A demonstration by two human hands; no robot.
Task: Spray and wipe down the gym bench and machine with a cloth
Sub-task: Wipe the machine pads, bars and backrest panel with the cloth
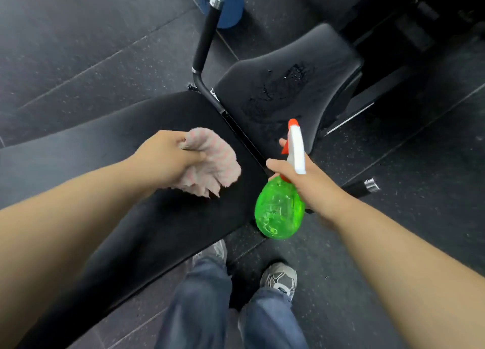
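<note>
The black rubber floor carried everything. The bench's long pad ran from the lower left toward the middle of the view, its surface matte and dry-looking. Beyond that pad's far end lay the seat pad, angled off to the upper right. A patch of wet droplets glistened across its middle, so I judged the seat had been sprayed but not yet wiped. A black handle with a chrome cap rose from the joint between the two pads, at the seat's left edge.

The green spray bottle hung just off the long pad's far right corner. Its white and orange head was tipped forward so that the nozzle faced the seat pad, a hold suited to laying mist on that surface. The right hand grasped it by the neck, thumb curled round one side and a fingertip showing at the trigger. Whether the trigger was being squeezed could not be told.

The pink-and-white cloth was bunched up over the long pad near its far end, seemingly lifted off it. The left hand clenched it, fingers curled tightly into the folds, with loose ends dangling below. Held off to the side like that, it sat out of the spray's line yet close enough to come across to the wet seat, which looked like the next step.
</note>
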